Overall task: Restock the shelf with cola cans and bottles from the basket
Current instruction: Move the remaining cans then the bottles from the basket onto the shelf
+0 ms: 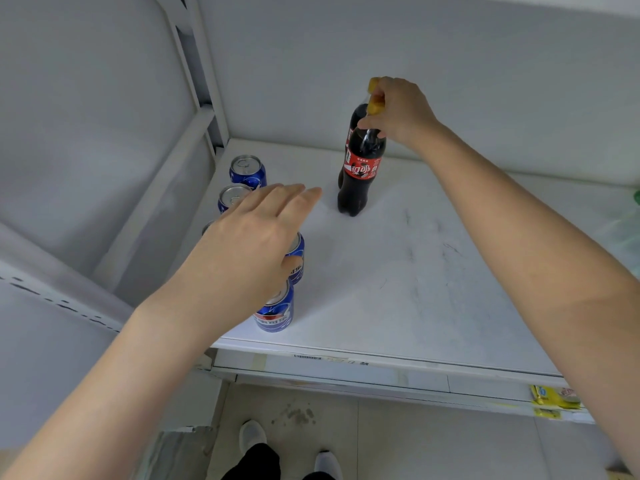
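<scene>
A dark cola bottle (360, 168) with a red label and yellow cap stands upright near the back of the white shelf (415, 289). My right hand (398, 110) grips its neck and cap. Several blue cola cans stand in rows on the shelf's left side: one at the back (247, 171), one behind my fingers (232, 197), one at the front (277, 311). My left hand (252, 244) hovers flat over the cans with fingers spread, holding nothing and partly hiding two cans. The basket is out of view.
A white upright post (204, 98) and side rail bound the shelf on the left. Yellow price tags (554, 398) hang on the shelf's front edge. Something green (636, 197) shows at the far right. My shoes (252, 436) are on the floor below.
</scene>
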